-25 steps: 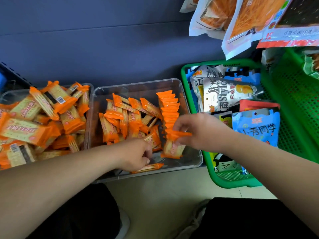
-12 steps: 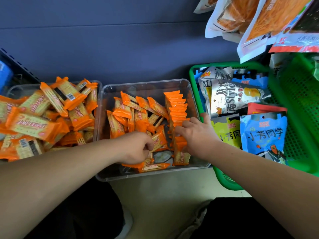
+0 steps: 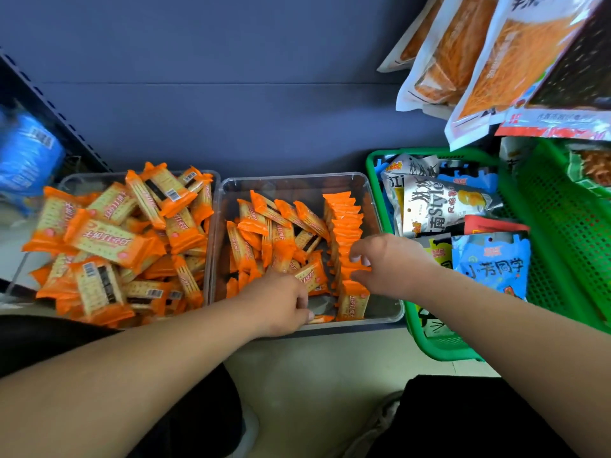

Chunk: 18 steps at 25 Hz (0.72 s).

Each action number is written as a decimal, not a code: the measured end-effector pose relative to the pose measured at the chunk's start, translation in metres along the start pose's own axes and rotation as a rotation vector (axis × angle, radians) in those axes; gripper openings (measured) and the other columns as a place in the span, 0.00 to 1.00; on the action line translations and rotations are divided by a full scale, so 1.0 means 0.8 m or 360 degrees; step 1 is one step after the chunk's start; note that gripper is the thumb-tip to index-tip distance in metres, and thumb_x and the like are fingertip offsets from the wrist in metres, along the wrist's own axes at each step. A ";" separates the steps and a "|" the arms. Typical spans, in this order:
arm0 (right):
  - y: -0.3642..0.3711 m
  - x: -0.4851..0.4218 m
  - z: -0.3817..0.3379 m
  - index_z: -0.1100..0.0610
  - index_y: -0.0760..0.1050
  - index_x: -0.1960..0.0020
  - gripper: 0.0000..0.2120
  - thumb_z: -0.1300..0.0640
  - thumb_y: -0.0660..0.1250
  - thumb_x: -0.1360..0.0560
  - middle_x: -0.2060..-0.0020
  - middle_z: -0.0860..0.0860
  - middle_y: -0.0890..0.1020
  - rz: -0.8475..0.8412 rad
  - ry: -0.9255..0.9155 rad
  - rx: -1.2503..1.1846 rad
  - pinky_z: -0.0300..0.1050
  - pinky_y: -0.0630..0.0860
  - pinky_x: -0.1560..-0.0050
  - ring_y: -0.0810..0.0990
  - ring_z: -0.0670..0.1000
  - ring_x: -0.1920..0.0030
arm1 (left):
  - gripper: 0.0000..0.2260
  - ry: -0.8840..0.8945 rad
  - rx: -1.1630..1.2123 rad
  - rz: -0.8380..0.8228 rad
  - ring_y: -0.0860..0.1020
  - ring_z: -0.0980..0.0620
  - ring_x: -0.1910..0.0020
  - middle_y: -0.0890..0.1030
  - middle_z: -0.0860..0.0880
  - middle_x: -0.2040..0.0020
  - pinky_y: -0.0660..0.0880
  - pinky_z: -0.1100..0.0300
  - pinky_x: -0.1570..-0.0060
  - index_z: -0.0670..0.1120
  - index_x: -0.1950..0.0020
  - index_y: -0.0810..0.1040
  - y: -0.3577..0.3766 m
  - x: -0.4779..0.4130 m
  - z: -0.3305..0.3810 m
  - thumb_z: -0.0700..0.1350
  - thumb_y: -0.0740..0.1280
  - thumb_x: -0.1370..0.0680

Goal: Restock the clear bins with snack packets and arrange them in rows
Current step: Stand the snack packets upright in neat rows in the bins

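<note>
Two clear bins stand side by side against a dark wall. The middle bin [image 3: 291, 181] holds loose orange cracker packets [image 3: 271, 226] on its left and an upright row of the same packets [image 3: 344, 219] along its right side. My right hand [image 3: 390, 262] pinches the near packets of that row [image 3: 355, 271] between thumb and fingers. My left hand [image 3: 281, 305] reaches into the bin's near part and grips a flat packet [image 3: 322, 319] at the bin's front wall. The left bin [image 3: 82, 178] is heaped with loose orange packets [image 3: 109, 239].
A green mesh basket [image 3: 439, 348] of assorted snack bags stands right of the middle bin, with another green basket [image 3: 568, 226] further right. Large snack bags [image 3: 496, 61] hang at the top right. A blue package [image 3: 26, 160] lies at the far left. My dark-clothed knees fill the bottom.
My right hand has set its packet into the upright row and now pinches the row's near end. My left hand has stayed low in the bin over the flat packet.
</note>
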State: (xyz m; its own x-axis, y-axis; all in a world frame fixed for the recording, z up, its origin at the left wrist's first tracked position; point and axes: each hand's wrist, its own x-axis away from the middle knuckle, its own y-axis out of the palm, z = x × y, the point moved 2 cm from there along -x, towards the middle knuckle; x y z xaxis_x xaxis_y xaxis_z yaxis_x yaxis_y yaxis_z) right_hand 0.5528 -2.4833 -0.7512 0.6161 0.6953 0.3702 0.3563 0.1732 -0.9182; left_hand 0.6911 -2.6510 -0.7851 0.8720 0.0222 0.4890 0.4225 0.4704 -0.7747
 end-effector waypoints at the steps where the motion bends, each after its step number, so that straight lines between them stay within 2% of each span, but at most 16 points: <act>1: 0.000 0.007 -0.006 0.44 0.78 0.39 0.15 0.40 0.68 0.22 0.45 0.46 0.82 -0.0020 0.0017 -0.0046 0.48 0.80 0.49 0.81 0.53 0.45 | 0.10 -0.0001 -0.0028 0.0058 0.78 0.50 0.52 0.79 0.55 0.56 0.77 0.55 0.55 0.53 0.54 0.85 0.001 0.005 0.004 0.58 0.71 0.21; 3: 0.001 0.021 -0.016 0.43 0.79 0.42 0.14 0.38 0.67 0.23 0.47 0.46 0.82 -0.0061 0.0035 -0.0115 0.50 0.82 0.48 0.81 0.53 0.46 | 0.13 -0.0019 0.0012 0.0067 0.79 0.48 0.55 0.79 0.53 0.59 0.76 0.55 0.58 0.52 0.60 0.83 0.003 0.015 0.011 0.56 0.69 0.19; 5: -0.002 0.032 -0.024 0.44 0.80 0.44 0.13 0.38 0.68 0.23 0.49 0.46 0.82 -0.0090 0.0040 -0.0177 0.51 0.82 0.46 0.81 0.53 0.47 | 0.19 -0.0089 0.0087 0.0047 0.77 0.47 0.60 0.76 0.51 0.65 0.71 0.56 0.64 0.51 0.68 0.76 0.006 0.024 0.014 0.54 0.67 0.17; 8: -0.013 0.042 -0.036 0.44 0.81 0.46 0.12 0.39 0.69 0.24 0.50 0.47 0.82 -0.0145 0.0037 -0.0258 0.52 0.80 0.42 0.80 0.52 0.47 | 0.21 -0.0123 0.0049 0.0031 0.75 0.47 0.61 0.73 0.51 0.67 0.66 0.57 0.65 0.51 0.69 0.71 0.004 0.034 0.018 0.54 0.65 0.16; 11: -0.029 0.036 -0.038 0.46 0.82 0.45 0.13 0.39 0.70 0.23 0.49 0.47 0.81 -0.0181 0.0025 -0.0313 0.48 0.79 0.43 0.80 0.52 0.47 | 0.20 -0.0074 0.0022 -0.0078 0.74 0.47 0.62 0.73 0.51 0.67 0.67 0.57 0.66 0.50 0.68 0.74 0.001 0.038 0.021 0.54 0.65 0.17; 14: -0.048 0.009 -0.024 0.48 0.83 0.44 0.14 0.40 0.70 0.22 0.49 0.48 0.80 -0.0210 0.0029 -0.0254 0.45 0.77 0.45 0.79 0.52 0.46 | 0.14 0.0016 -0.0007 -0.0162 0.78 0.46 0.57 0.79 0.50 0.62 0.76 0.54 0.60 0.47 0.61 0.82 -0.014 0.027 0.022 0.51 0.67 0.18; 16: -0.059 -0.019 -0.013 0.49 0.83 0.44 0.13 0.42 0.69 0.21 0.49 0.48 0.81 -0.0140 0.0021 -0.0188 0.47 0.78 0.44 0.80 0.53 0.45 | 0.09 0.0046 -0.0098 -0.0026 0.81 0.45 0.52 0.83 0.49 0.54 0.81 0.50 0.52 0.48 0.53 0.85 -0.045 0.003 0.018 0.49 0.67 0.19; 18: -0.065 -0.051 -0.003 0.51 0.83 0.43 0.12 0.45 0.68 0.20 0.51 0.48 0.81 -0.0024 0.0012 -0.0262 0.44 0.77 0.49 0.81 0.53 0.48 | 0.09 0.0010 -0.0253 0.0231 0.81 0.45 0.47 0.83 0.48 0.48 0.81 0.48 0.47 0.49 0.49 0.85 -0.086 -0.032 0.007 0.50 0.66 0.18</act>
State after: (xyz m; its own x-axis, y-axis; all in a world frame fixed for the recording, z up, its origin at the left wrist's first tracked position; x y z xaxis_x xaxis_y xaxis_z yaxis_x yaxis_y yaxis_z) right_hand 0.5109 -2.5227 -0.7184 0.6148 0.6880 0.3856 0.4754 0.0668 -0.8772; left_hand 0.6384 -2.6791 -0.7425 0.9279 0.0742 0.3654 0.3254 0.3173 -0.8908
